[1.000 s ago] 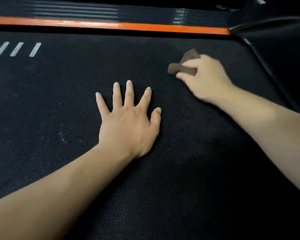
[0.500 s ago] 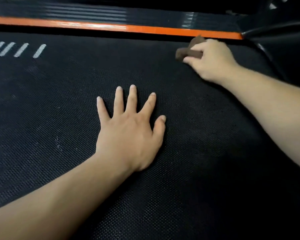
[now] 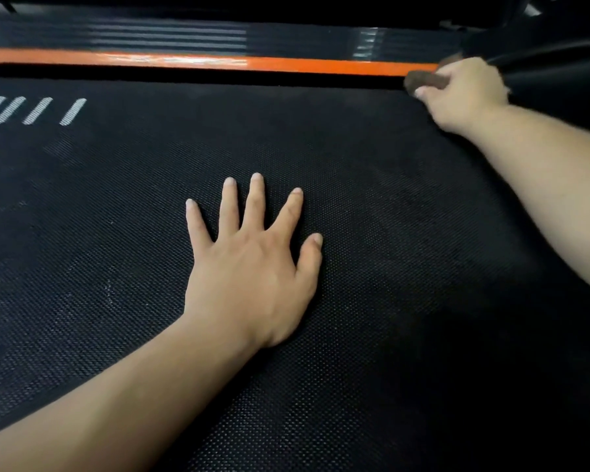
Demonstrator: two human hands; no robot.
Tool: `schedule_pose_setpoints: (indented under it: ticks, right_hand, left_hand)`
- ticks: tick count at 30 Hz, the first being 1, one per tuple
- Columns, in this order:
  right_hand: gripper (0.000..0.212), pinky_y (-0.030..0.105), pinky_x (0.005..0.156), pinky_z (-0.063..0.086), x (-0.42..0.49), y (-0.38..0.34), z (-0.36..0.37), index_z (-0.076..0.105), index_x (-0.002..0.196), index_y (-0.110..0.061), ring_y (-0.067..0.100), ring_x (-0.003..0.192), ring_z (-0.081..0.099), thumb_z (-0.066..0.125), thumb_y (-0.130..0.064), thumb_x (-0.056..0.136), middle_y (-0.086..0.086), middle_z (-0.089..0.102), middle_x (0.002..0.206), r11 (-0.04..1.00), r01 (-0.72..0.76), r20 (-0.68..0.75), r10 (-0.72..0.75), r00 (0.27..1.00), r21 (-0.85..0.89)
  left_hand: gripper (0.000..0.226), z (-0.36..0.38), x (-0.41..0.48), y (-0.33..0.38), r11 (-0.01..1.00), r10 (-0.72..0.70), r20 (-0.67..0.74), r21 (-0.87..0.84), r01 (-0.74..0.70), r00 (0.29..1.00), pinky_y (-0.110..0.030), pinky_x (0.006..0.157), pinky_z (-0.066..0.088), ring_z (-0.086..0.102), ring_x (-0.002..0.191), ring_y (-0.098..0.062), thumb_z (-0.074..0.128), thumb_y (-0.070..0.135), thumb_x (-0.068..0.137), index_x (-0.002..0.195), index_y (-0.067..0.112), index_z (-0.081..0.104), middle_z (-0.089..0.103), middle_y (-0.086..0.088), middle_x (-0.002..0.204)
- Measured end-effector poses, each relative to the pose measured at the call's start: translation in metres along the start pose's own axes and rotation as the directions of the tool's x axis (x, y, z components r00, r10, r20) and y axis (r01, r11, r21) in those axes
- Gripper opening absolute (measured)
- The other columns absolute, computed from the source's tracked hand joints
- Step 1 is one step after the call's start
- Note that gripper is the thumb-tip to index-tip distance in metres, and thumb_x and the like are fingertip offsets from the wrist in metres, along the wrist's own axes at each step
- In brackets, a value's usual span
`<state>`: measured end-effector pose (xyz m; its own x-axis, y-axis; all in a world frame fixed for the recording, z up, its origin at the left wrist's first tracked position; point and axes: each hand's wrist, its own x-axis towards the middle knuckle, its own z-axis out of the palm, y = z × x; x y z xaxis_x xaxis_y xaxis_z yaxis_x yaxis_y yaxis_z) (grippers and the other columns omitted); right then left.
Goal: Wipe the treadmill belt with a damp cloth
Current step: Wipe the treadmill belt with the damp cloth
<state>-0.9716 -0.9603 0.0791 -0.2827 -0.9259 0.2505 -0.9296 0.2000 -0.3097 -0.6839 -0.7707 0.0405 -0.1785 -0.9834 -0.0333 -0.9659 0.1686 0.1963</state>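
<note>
The black textured treadmill belt (image 3: 406, 301) fills most of the view. My left hand (image 3: 252, 264) lies flat on its middle, fingers spread and straight. At the belt's far right corner my right hand (image 3: 464, 93) grips a small brown cloth (image 3: 423, 80), pressed down where the belt meets the orange strip. Most of the cloth is hidden under my fingers.
An orange strip (image 3: 218, 63) runs along the belt's far edge, with a glossy black ribbed side rail (image 3: 150, 34) behind it. White slanted stripes (image 3: 34, 110) mark the belt at far left. A black motor cover (image 3: 559, 73) rises at the far right.
My right hand has slid the cloth away and to the right, from the belt's mid-right up to its far right corner. My left hand has stayed flat in place.
</note>
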Motion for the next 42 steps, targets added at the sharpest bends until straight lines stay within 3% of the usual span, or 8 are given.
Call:
schedule_pose_setpoints:
  ticks: [6,11,17,21,24,30,36,42]
  right_hand:
    - [0.025,0.034,0.076,0.042,-0.031,0.009,0.000,0.066,0.082,-0.028,0.024,0.084,0.053,0.063,-0.052,0.090,0.000,0.060,0.085,0.983,0.174,0.109,-0.179,0.978,0.051]
    - [0.031,0.044,0.096,0.049,-0.010,0.016,-0.008,0.071,0.095,-0.021,0.037,0.106,0.063,0.061,-0.051,0.091,0.010,0.070,0.106,0.999,-0.036,-0.005,0.037,0.999,0.038]
    - [0.024,0.039,0.089,0.046,-0.062,0.015,-0.011,0.075,0.102,-0.028,0.035,0.103,0.060,0.064,-0.048,0.092,0.009,0.069,0.110,0.973,0.220,0.137,-0.228,0.964,0.070]
    - [0.025,0.043,0.090,0.048,-0.045,0.019,-0.016,0.070,0.086,-0.029,0.036,0.100,0.063,0.061,-0.053,0.089,0.004,0.067,0.093,0.992,0.116,0.072,-0.119,0.990,0.041]
    - [0.029,0.045,0.094,0.047,-0.050,0.011,-0.010,0.071,0.096,-0.026,0.039,0.104,0.062,0.060,-0.052,0.092,0.010,0.068,0.104,0.999,0.036,0.001,-0.036,0.999,0.000]
    - [0.029,0.050,0.098,0.044,-0.124,0.013,-0.024,0.073,0.111,-0.032,0.033,0.105,0.058,0.060,-0.051,0.094,0.008,0.064,0.114,0.971,0.239,0.134,-0.239,0.962,0.018]
    - [0.033,0.048,0.096,0.046,-0.105,0.019,-0.029,0.073,0.111,-0.025,0.041,0.108,0.060,0.059,-0.050,0.094,0.014,0.065,0.114,0.998,-0.033,0.002,0.033,0.999,-0.055]
    - [0.026,0.048,0.100,0.041,-0.209,0.005,-0.043,0.072,0.115,-0.038,0.029,0.105,0.057,0.060,-0.049,0.095,0.003,0.064,0.115,0.969,0.246,0.089,-0.246,0.965,0.012]
  left_hand:
    - [0.072,0.000,-0.002,0.000,1.000,-0.005,0.001,0.013,0.005,1.000,-0.063,0.123,-0.008,-0.016,0.158,-0.028,-0.001,0.070,0.095,0.162,0.043,-0.001,-0.007,-0.001,0.173]
    - [0.072,0.001,-0.001,0.000,1.000,-0.005,-0.001,0.005,0.005,1.000,-0.063,0.123,-0.008,-0.015,0.158,-0.027,0.001,0.070,0.095,0.162,0.043,0.001,-0.005,-0.001,0.173]
    - [0.074,0.000,0.000,0.000,1.000,-0.013,0.003,0.003,0.013,1.000,-0.064,0.123,-0.007,-0.015,0.158,-0.027,0.000,0.071,0.093,0.162,0.044,0.000,-0.005,-0.001,0.173]
    - [0.073,0.000,0.000,0.000,1.000,-0.011,0.001,0.004,0.011,1.000,-0.064,0.123,-0.008,-0.014,0.158,-0.027,0.000,0.071,0.094,0.162,0.044,0.002,-0.004,-0.002,0.173]
    - [0.073,0.001,0.001,-0.001,1.000,-0.012,0.007,0.008,0.012,1.000,-0.064,0.123,-0.008,-0.014,0.158,-0.028,0.000,0.071,0.094,0.162,0.044,0.001,-0.004,-0.002,0.173]
    - [0.074,0.001,0.002,-0.002,1.000,-0.008,0.008,0.025,0.008,1.000,-0.066,0.122,-0.005,-0.011,0.158,-0.030,-0.001,0.070,0.094,0.162,0.042,0.003,-0.001,-0.004,0.173]
    - [0.070,0.005,0.003,-0.002,1.000,0.000,-0.006,0.022,0.000,1.000,-0.068,0.121,-0.006,-0.009,0.158,-0.033,0.007,0.069,0.098,0.163,0.040,0.007,0.001,-0.007,0.173]
    - [0.069,0.005,0.003,-0.002,0.999,0.009,-0.002,0.034,-0.009,1.000,-0.069,0.120,-0.007,-0.010,0.158,-0.034,0.010,0.067,0.099,0.163,0.039,0.010,0.001,-0.009,0.173]
